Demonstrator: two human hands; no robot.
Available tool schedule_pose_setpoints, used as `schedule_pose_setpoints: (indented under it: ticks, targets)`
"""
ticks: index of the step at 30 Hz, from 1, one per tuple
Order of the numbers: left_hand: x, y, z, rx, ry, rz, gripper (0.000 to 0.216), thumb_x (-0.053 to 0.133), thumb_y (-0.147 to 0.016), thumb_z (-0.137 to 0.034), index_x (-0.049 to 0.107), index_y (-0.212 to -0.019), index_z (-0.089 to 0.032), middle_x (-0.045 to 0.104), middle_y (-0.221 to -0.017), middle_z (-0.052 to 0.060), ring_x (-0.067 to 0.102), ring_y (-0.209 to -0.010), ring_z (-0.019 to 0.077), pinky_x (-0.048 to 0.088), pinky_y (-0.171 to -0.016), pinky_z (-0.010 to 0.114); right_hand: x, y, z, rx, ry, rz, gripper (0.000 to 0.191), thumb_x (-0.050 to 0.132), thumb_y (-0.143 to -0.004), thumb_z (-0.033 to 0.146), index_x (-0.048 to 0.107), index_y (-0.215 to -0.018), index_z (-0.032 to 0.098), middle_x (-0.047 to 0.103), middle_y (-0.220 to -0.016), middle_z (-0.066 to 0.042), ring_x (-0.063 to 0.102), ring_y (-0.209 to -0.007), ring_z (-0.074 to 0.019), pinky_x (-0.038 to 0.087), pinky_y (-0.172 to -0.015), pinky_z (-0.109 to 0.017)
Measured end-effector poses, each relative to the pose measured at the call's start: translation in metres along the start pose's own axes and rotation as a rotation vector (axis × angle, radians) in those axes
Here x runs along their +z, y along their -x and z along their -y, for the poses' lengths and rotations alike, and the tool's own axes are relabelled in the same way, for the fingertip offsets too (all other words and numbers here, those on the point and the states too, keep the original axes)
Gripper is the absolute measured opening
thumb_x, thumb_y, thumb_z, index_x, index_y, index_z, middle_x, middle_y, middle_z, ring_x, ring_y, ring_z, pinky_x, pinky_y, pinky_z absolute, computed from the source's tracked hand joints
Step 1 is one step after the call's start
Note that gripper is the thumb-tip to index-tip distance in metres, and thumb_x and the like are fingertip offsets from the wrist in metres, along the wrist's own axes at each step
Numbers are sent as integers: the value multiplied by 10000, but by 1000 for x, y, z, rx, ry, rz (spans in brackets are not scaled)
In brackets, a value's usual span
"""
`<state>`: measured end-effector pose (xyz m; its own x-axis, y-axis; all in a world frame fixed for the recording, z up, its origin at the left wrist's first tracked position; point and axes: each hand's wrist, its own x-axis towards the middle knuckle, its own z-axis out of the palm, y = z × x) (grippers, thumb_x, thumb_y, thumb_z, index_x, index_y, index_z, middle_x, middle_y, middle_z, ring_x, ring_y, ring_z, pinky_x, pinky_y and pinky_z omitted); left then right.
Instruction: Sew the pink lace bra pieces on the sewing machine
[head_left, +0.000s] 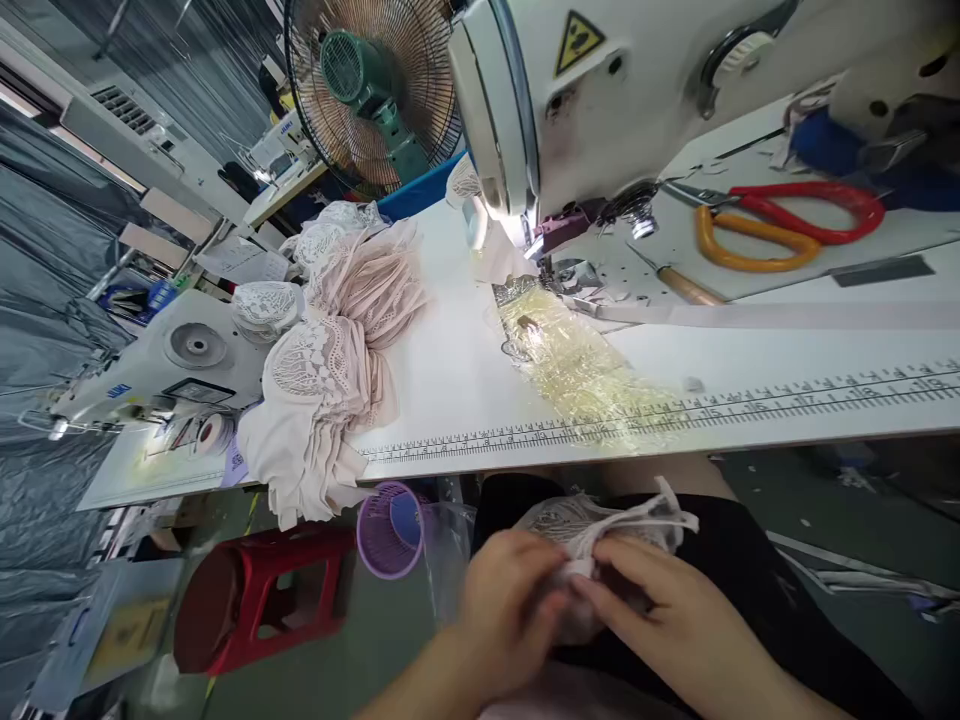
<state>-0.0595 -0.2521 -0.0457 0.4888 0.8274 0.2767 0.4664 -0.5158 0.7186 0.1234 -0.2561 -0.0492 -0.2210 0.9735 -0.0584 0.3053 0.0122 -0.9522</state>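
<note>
Over my lap, my left hand (504, 595) and my right hand (667, 600) pinch a pale lace bra piece (626, 522) between thumbs and fingers. The two hands are close together, with a bunched white edge between them. A narrow pale band of the piece sticks up beyond my right fingers. Part of the fabric hangs below and is hidden by the hands. My left fingers are slightly blurred. Above them on the table, yellowish clear film (585, 370) lies by the needle area of a sewing machine (600, 120).
Stacked lace bra cups (315, 370) overhang the table edge at left. Red and orange-handled scissors (780, 220) and a wooden-handled awl (686, 287) lie right of the needle. A purple basket (390, 530) and red stool (262, 600) stand below. A fan (375, 90) is behind.
</note>
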Motion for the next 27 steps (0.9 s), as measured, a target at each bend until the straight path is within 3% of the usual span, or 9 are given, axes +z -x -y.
schedule_pose_setpoints:
  ticks: [2,5,7,9,13,16,23,27]
  targets:
    - [1,-8,-9,45,46,5,398,516,-812,-125,477,-1201,-198,571,-982,99,555,-881,175,490,-732,302,-1,3,-1,64,-127,45,151,484,-805,315,599,-790,219,645,-756,-34,638,-678,-167,545,-607,-262]
    - [3,-13,-8,-30,132,-92,293,504,-831,-117,549,-1103,-216,568,-905,70,552,-817,152,479,-689,277,-4,8,-5,164,-310,143,290,449,-817,292,555,-1070,198,664,-1014,-79,665,-843,-171,553,-747,-261]
    - [4,-13,-4,-61,193,-96,243,516,-833,-123,590,-1044,-218,576,-874,58,554,-799,144,471,-684,269,-6,10,-7,191,-341,204,327,417,-837,275,530,-1134,196,667,-1053,-83,671,-844,-163,551,-765,-259]
    - [4,-12,0,-94,240,-81,208,527,-832,-132,619,-1002,-209,588,-854,56,559,-786,140,466,-679,263,-7,9,-9,135,-252,175,300,419,-841,266,569,-1094,205,693,-1000,-68,676,-824,-164,559,-735,-259]
    - [5,-10,2,-166,298,-55,163,540,-832,-170,653,-951,-176,607,-844,74,572,-779,150,470,-679,273,-7,4,-12,-157,108,-39,229,443,-831,211,651,-928,222,726,-846,-25,680,-765,-169,557,-679,-272]
    - [6,-10,2,-217,314,-58,154,548,-833,-208,668,-914,-155,618,-830,86,581,-775,157,476,-680,280,-6,1,-13,-310,266,-98,214,445,-848,195,651,-903,221,721,-808,-17,674,-730,-164,546,-647,-270]
    - [4,-12,2,-247,343,-28,166,548,-838,-244,681,-879,-153,655,-819,96,602,-768,162,497,-697,293,-8,0,-13,-310,398,-106,194,447,-858,237,636,-818,216,595,-795,-60,596,-658,-157,498,-544,-274]
    - [2,-14,3,-226,355,16,152,552,-832,-207,682,-892,-156,647,-832,93,606,-788,162,495,-713,292,-11,-1,-10,-344,384,-92,186,458,-846,214,635,-792,221,628,-1040,-86,624,-871,-195,523,-698,-315]
